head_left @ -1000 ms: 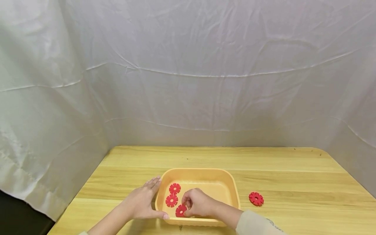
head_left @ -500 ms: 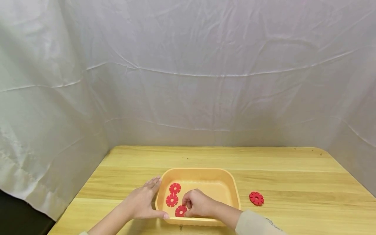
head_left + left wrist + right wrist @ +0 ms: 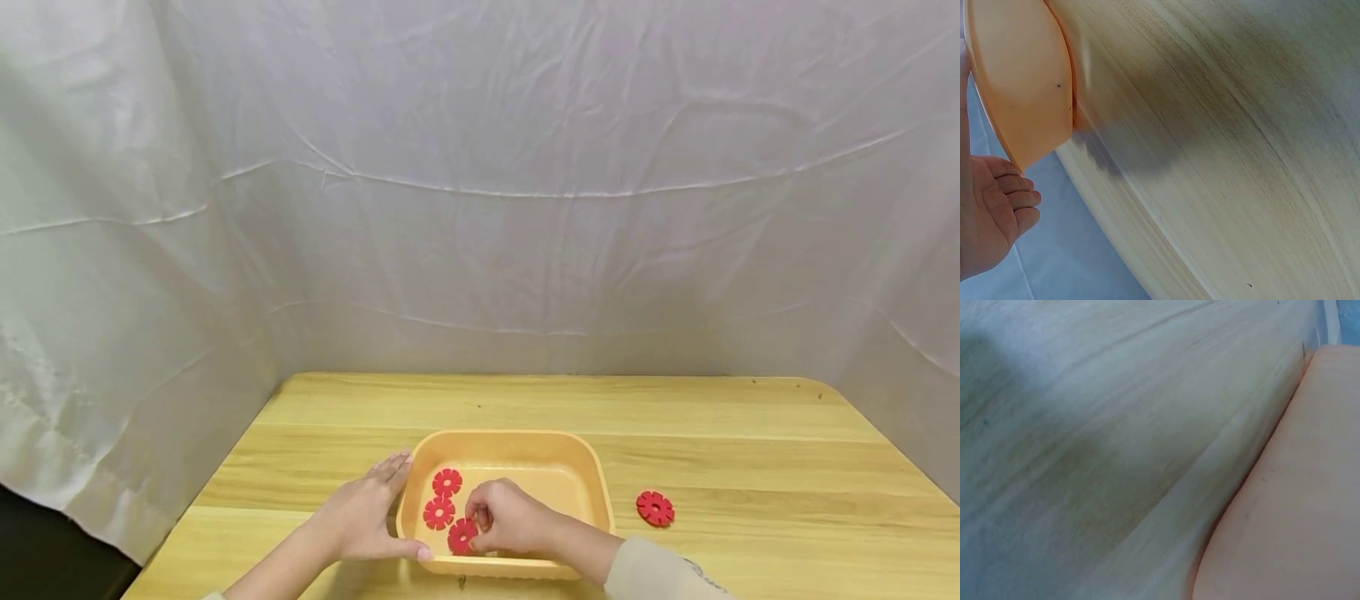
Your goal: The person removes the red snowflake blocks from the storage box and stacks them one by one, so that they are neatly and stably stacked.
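A shallow orange plastic tray [image 3: 517,567] sits near the table's front. My left hand [image 3: 367,512] rests against its left side with fingers spread, fingertips at the left rim and thumb at the front-left corner. In the left wrist view, the left hand [image 3: 1000,206] shows fingertips touching the tray's outer wall [image 3: 1022,75]. Inside the tray, my right hand [image 3: 510,517] pinches the right edge of a red notched interlocking disc [image 3: 459,542] near the front wall. Two more red discs, a far one [image 3: 447,481] and a nearer one [image 3: 438,513], lie flat along the left side.
Right of the tray, another red interlocking disc [image 3: 656,508] lies on the wooden table [image 3: 750,458]. Pale fabric [image 3: 525,250] hangs behind the table and along both sides. The right wrist view shows mostly tabletop and the tray's outer wall [image 3: 1285,519].
The pinched disc has turned and shifted very slightly under my right fingers. Both hands, the tray and the other discs hold nearly the same places.
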Demonstrator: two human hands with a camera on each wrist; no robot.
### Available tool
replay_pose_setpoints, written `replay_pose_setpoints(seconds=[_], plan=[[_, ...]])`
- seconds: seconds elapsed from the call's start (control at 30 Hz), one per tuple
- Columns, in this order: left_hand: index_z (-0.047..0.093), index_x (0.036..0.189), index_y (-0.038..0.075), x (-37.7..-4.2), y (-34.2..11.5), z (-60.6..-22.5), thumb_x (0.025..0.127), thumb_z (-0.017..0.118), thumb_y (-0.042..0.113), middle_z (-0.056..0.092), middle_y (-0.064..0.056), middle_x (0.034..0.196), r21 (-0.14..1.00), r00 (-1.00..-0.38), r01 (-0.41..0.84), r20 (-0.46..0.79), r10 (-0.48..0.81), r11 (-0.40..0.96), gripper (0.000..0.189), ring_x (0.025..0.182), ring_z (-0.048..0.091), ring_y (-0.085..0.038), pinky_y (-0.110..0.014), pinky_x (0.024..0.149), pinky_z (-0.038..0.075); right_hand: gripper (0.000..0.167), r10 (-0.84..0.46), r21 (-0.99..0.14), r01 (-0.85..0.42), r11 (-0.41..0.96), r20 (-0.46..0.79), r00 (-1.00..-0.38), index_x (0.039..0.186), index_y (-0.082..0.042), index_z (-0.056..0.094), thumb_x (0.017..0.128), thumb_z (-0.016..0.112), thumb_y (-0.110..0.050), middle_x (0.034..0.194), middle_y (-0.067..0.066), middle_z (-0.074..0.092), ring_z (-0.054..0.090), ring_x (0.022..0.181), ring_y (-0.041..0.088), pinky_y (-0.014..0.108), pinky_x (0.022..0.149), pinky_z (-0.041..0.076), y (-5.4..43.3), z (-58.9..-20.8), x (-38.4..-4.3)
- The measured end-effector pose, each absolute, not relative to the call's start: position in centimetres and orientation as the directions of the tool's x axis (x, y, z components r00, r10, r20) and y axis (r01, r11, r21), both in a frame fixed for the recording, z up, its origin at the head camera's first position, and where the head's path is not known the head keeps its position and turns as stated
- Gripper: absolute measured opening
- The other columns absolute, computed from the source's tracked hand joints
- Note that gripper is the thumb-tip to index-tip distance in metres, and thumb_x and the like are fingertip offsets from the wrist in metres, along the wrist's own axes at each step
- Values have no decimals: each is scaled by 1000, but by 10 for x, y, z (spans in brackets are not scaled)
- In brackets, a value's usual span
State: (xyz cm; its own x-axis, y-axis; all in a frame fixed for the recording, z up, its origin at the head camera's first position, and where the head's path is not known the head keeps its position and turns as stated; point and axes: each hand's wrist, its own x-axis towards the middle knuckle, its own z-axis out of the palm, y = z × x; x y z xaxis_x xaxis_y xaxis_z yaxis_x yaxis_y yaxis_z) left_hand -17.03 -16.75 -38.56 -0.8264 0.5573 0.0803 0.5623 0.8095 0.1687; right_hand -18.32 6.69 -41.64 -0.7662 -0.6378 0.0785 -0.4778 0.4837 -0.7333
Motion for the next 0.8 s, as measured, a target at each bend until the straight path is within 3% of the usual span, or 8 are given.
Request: replay_pose_setpoints(seconds=[0.8], plan=[[39,135,-9,-171,-168,-385,65,63,73,40,-28,140,182,-827,560,72,557,808,111,129,41,-42,-51,98,45,19,-550,-723,-536,436,257,-794,87,-3,64,70,72,-2,73,1,51,43,69,4,14,61,43,82,-405,-181]])
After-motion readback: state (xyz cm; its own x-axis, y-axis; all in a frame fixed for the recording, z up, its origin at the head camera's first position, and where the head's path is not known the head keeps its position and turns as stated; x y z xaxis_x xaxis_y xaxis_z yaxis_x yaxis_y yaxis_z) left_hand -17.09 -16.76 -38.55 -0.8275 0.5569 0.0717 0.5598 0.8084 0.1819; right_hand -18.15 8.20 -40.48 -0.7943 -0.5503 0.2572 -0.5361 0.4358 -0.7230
